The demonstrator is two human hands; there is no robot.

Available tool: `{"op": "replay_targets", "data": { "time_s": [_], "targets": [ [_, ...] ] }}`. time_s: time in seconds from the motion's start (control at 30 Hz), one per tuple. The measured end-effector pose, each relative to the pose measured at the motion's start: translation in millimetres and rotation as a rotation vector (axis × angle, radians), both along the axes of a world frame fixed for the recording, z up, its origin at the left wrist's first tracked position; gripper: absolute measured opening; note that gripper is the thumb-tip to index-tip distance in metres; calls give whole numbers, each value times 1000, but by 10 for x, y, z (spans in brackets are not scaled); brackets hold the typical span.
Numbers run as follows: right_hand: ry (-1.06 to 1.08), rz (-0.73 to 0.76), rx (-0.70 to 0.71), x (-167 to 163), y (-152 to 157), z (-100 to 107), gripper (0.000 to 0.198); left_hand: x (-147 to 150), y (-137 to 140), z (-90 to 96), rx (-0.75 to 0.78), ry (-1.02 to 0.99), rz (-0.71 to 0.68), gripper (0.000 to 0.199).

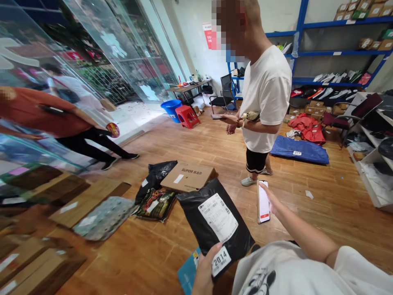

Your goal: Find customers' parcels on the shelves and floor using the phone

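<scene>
My left hand (205,268) grips the lower corner of a black plastic mailer parcel (190,205), thumb on its front. The parcel carries a large white shipping label (217,217) and a smaller sticker (221,260) reading 2014. Behind the same hand a blue flat packet (188,271) shows in part; whether the hand holds it too I cannot tell. Out to the right, my right hand (270,200) is closed around a smartphone (264,203), whose lit white screen has a red button near the bottom.
A cardboard box (188,174) marked SUPOR, a dark printed bag (155,205) and several cartons (89,200) lie on the wooden floor. A person (265,90) in a white shirt stands ahead with a phone. Another person (52,110) is by the glass doors. Blue shelves (325,53) hold parcels.
</scene>
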State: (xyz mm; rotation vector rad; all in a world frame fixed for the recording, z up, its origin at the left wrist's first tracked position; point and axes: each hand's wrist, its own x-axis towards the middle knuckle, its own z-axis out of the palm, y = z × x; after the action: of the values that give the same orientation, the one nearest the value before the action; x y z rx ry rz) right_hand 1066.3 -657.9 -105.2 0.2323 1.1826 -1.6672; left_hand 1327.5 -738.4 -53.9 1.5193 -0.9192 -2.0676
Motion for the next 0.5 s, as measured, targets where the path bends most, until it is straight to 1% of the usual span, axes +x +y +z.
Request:
{"op": "replay_targets", "data": {
  "time_s": [0.1, 0.3, 0.4, 0.5],
  "targets": [
    [-67, 30, -33, 9, 62, 78, 36, 6, -5, -29, -22, -13, -15, 33],
    [-111, 117, -217, 117, 295, 286, 27, 1, -30, -74, -15, 13, 47, 38],
    [-86, 111, -254, 182, 350, 302, 24, -10, -70, -84, 0, 0, 34, 39],
    [-21, 64, -244, 220, 342, 283, 25, -24, -106, -105, -13, 13, 33, 35]
  ]
}}
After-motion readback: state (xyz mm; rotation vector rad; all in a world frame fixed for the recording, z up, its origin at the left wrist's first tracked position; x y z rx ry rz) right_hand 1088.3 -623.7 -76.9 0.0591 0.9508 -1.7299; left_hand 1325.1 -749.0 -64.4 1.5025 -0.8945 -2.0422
